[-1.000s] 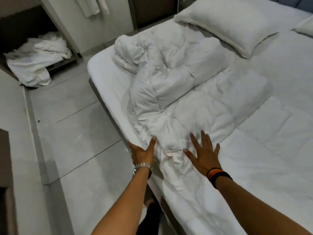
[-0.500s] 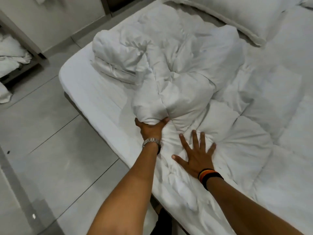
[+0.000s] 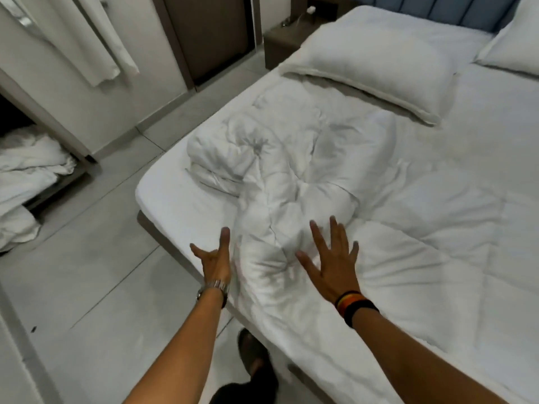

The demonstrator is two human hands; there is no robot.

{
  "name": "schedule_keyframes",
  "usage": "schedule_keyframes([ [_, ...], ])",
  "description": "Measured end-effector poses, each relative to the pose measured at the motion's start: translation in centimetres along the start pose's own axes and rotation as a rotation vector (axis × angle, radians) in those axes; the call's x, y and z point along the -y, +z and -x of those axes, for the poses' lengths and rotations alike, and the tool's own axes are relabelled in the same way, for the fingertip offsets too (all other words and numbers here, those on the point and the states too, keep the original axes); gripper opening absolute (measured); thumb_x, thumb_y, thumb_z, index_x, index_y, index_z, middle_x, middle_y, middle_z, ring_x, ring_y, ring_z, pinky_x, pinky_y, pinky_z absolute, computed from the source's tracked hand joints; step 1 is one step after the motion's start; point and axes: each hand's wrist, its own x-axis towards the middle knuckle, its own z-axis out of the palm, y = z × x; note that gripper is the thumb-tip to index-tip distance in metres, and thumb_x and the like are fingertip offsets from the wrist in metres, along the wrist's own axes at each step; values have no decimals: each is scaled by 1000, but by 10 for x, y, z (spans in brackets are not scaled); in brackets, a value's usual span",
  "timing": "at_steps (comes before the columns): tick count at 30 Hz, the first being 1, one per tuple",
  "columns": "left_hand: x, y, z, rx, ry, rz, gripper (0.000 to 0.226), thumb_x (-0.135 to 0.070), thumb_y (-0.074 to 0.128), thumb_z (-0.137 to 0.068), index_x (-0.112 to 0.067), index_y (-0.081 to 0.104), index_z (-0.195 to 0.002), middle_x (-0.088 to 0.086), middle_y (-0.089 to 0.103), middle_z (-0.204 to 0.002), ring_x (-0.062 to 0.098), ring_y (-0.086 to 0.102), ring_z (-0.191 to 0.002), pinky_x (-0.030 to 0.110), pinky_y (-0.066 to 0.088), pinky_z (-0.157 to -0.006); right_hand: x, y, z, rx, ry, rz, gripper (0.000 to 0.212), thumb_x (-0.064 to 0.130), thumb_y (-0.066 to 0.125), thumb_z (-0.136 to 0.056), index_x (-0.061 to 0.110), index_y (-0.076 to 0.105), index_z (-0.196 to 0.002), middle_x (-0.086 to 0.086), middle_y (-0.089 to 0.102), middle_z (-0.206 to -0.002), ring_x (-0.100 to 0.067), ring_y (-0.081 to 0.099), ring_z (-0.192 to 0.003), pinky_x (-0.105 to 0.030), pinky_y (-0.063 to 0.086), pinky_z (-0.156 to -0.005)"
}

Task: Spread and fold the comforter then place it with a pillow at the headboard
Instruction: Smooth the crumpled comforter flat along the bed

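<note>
A white quilted comforter (image 3: 297, 176) lies bunched in a ridge along the left side of the bed (image 3: 163, 193), with its right part lying flatter over the mattress. My left hand (image 3: 214, 259), wearing a metal watch, is open beside the ridge's left edge, fingers straight. My right hand (image 3: 329, 258), with dark and orange wristbands, is flat with fingers spread on the comforter's near end. A white pillow (image 3: 376, 65) lies at the far end near the blue headboard (image 3: 437, 7). A second pillow (image 3: 513, 45) shows at the right edge.
A grey tiled floor (image 3: 87, 272) runs along the bed's left side. A heap of white linen (image 3: 26, 176) sits in a low shelf at the left. White cloth (image 3: 102, 39) hangs on the wall. A nightstand (image 3: 280, 39) stands by the headboard. My foot (image 3: 250, 354) is at the bed's edge.
My left hand has let go of the bunched comforter fold and opened beside it. The comforter ridge now lies lower and longer. The view has lifted toward the headboard.
</note>
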Motion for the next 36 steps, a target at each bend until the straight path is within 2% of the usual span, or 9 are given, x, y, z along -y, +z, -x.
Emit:
schedule_keyframes([
  [5,-87,44,-98,2,-49,19,114,-78,53,-86,-25,-10,-164,15,21,-169,36,32,-150,50,22,-121,70,5,-110,-45,-1,30,79,83,26,-93,54,-3,-160,2,-13,-174,-26,-13,-159,-68,-7,-121],
  [9,-121,92,-184,37,-125,93,136,-80,64,-76,-15,-19,-162,18,19,-168,36,32,-151,50,26,-120,73,58,-161,152,137,204,89,92,22,-85,56,-17,-156,-1,-22,-172,-34,-10,-159,-75,-7,-116],
  [13,-150,133,-252,22,-150,40,161,-91,71,-52,-23,-31,-157,24,17,-167,41,33,-149,58,29,-118,60,104,-173,208,199,343,92,95,15,-83,53,-26,-155,-6,-27,-170,-39,-4,-159,-78,-3,-114],
  [17,-161,158,-292,37,-5,120,162,-50,96,-59,-21,-29,-158,20,24,-165,36,38,-147,46,33,-117,60,125,-182,199,210,366,94,96,12,-82,50,-19,-158,-10,-20,-172,-45,-4,-158,-78,3,-115],
  [22,-178,118,-321,79,145,46,129,-15,90,-76,-18,-4,-164,10,41,-160,28,48,-140,22,34,-107,78,122,-188,222,239,337,94,98,10,-78,56,-18,-156,-7,-26,-170,-43,-11,-157,-76,-1,-116],
  [27,-239,-13,-370,-89,490,132,121,3,88,-67,-12,13,-160,4,40,-154,19,51,-134,31,41,-113,144,132,-217,202,216,194,89,94,19,-82,58,-22,-154,1,-35,-167,-31,-21,-156,-71,-7,-118],
  [29,-244,-65,-384,-82,494,45,129,-7,91,-65,-28,9,-162,1,38,-158,16,49,-136,38,41,-116,169,150,-229,284,163,246,89,94,17,-83,57,-23,-154,3,-36,-166,-32,-22,-157,-73,-8,-117],
  [32,-232,-116,-393,12,242,-91,142,-26,95,-67,-39,-10,-161,2,36,-159,28,46,-141,40,36,-117,195,181,-238,441,214,219,90,95,14,-81,57,-22,-154,4,-33,-167,-33,-21,-157,-74,-11,-115],
  [36,-248,-129,-429,-152,-99,-434,154,-88,72,-59,-28,-32,-156,23,15,-167,46,25,-151,62,22,-119,225,187,-288,278,296,135,90,99,9,-77,61,-25,-150,4,-34,-167,-28,-26,-156,-71,-14,-116],
])
